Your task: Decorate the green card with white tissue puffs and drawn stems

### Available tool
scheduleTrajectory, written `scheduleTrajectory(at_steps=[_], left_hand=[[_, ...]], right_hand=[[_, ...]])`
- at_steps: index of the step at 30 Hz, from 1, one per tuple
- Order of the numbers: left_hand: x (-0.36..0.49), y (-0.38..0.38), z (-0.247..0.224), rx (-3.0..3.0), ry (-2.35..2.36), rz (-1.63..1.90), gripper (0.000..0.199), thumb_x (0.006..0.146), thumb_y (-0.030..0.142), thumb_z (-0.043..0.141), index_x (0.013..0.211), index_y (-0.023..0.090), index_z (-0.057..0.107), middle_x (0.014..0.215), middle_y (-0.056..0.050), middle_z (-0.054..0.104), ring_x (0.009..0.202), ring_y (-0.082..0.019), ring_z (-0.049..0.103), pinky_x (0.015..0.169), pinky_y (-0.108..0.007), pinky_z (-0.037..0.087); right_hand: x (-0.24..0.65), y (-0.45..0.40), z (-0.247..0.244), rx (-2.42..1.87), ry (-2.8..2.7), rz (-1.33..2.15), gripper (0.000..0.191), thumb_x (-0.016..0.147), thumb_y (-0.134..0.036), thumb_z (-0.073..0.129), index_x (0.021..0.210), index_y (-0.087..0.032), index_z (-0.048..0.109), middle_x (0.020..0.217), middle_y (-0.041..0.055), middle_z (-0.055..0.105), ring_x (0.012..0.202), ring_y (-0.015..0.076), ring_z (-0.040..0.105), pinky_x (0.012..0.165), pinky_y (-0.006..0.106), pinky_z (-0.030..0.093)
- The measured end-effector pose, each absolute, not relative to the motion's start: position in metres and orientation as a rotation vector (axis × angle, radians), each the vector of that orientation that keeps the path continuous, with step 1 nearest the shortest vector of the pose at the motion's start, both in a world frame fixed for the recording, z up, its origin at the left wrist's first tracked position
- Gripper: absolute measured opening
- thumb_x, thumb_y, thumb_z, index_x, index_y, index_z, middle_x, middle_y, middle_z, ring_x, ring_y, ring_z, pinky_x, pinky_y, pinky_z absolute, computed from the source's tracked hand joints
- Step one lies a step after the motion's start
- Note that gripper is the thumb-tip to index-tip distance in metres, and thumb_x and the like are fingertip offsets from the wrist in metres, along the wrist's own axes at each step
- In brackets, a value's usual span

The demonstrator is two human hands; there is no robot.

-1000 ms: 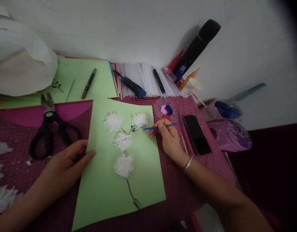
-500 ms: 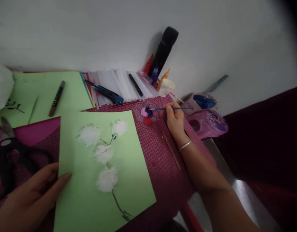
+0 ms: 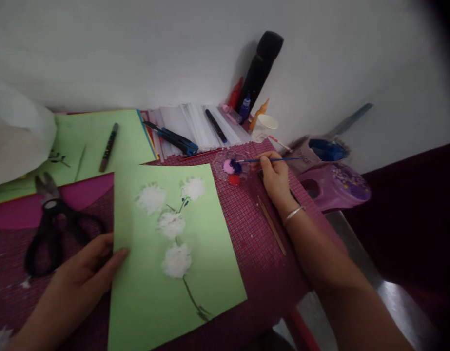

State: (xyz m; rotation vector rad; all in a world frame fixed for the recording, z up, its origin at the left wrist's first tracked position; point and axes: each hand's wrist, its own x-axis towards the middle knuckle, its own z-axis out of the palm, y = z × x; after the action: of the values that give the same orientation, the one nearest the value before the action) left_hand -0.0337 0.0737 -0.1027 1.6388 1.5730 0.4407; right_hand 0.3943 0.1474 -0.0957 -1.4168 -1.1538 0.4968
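Note:
My left hand (image 3: 89, 278) pinches the left edge of a light green sheet of paper (image 3: 217, 273), thumb on top. White fluffy flowers (image 3: 176, 260) sit along a dark painted stem on it, with small dark blue marks near the upper right flower. Between the closed fingers of my right hand (image 3: 275, 178) is a thin blue paintbrush (image 3: 252, 160). Its tip touches the dark blue paint in a clear palette (image 3: 219, 168), which also holds pink and red paint.
Black-handled scissors (image 3: 56, 219) lie left of my left hand. A utility knife (image 3: 173, 140), markers and paint bottles (image 3: 244, 108) line the back by the wall. A wooden stick (image 3: 272, 229) lies near my right forearm. A white paper cup (image 3: 264, 126) stands beyond the palette.
The whole view has shifted, so things appear farther right and more of the scissors shows. Both hands keep their holds, and the brush tip stays at the dark blue paint.

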Motion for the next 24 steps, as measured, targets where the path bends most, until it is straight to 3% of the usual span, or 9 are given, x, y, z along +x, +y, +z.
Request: scheduleTrajectory(at_steps=[8,16,19,24], left_hand=[[-0.012,0.075,-0.074,1.447,1.507,0.455,0.039,0.081,0.055,0.058,0.102,0.022,0.058,0.099,-0.006,0.073,0.073,-0.020,0.067,0.063,-0.029,0.056],[-0.015,0.074,-0.076,1.481,1.494,0.464,0.034,0.085,0.050,0.056,0.102,0.021,0.057,0.093,-0.004,0.070,0.073,-0.018,0.064,0.063,-0.027,0.053],[-0.015,0.074,-0.078,1.481,1.486,0.470,0.033,0.086,0.048,0.056,0.103,0.020,0.058,0.088,-0.003,0.069,0.073,-0.017,0.063,0.064,-0.027,0.053],[-0.019,0.071,-0.084,1.458,1.462,0.481,0.038,0.088,0.048,0.055,0.113,0.020,0.058,0.101,-0.005,0.072,0.081,-0.018,0.066,0.068,-0.026,0.054]], right_hand=[[0.382,0.137,-0.084,-1.287,-1.070,0.485,0.015,0.090,-0.031,0.059,0.078,-0.023,0.063,0.062,-0.0024,0.063,0.056,0.0147,0.061,0.060,0.031,0.050],[0.299,0.097,-0.079,-1.156,-1.001,1.225,0.018,0.090,-0.039,0.059,0.083,-0.023,0.060,0.063,-0.0027,0.065,0.059,0.0132,0.063,0.062,0.029,0.054],[0.288,0.098,-0.086,-1.162,-1.035,1.246,0.020,0.089,-0.041,0.060,0.082,-0.022,0.060,0.064,-0.0026,0.066,0.058,0.0123,0.063,0.063,0.028,0.055],[0.288,0.103,-0.090,-1.200,-1.053,1.213,0.022,0.089,-0.042,0.060,0.080,-0.022,0.059,0.063,-0.0024,0.066,0.058,0.0126,0.063,0.061,0.027,0.054]])
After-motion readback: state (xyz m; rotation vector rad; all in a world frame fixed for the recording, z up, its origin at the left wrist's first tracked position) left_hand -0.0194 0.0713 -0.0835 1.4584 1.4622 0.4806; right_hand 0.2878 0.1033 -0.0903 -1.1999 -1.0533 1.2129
